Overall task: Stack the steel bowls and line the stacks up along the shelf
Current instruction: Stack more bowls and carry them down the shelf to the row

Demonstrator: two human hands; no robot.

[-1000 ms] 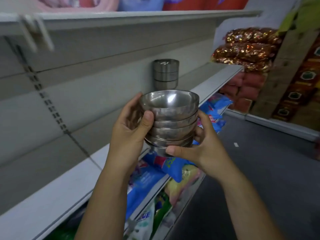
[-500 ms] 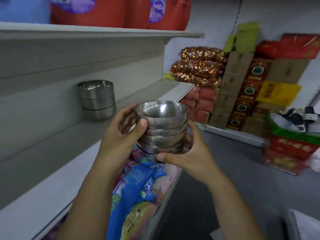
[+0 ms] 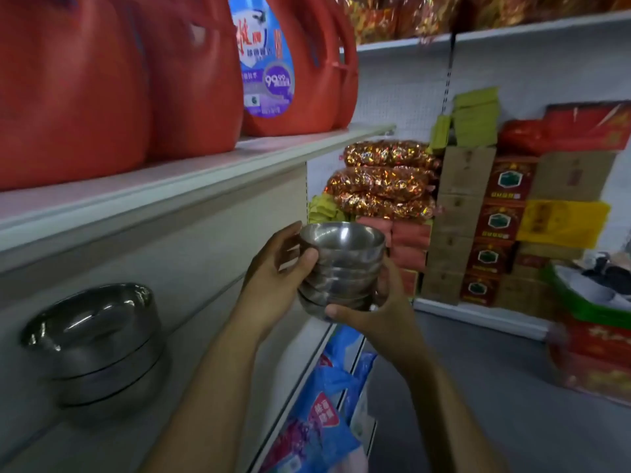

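Observation:
I hold a stack of several nested steel bowls (image 3: 341, 264) in mid-air, just past the right end of the grey shelf (image 3: 218, 356). My left hand (image 3: 276, 271) grips its left side, thumb on the upper rim. My right hand (image 3: 375, 312) cups it from below and the right, thumb across the bottom bowl. A second stack of steel bowls (image 3: 99, 346) stands on the shelf at the lower left, against the back panel.
Red detergent jugs (image 3: 177, 73) fill the shelf above. Blue packets (image 3: 317, 421) lie on the shelf below. Ahead stand foil-wrapped bags (image 3: 386, 186), red packs and cardboard boxes (image 3: 495, 230). A green-rimmed basket (image 3: 587, 302) sits at the right on the grey floor.
The view has swung right and moved closer along the shelf. The shelf stack has slid to the lower left and looks larger. Both hands keep the same hold on the carried stack.

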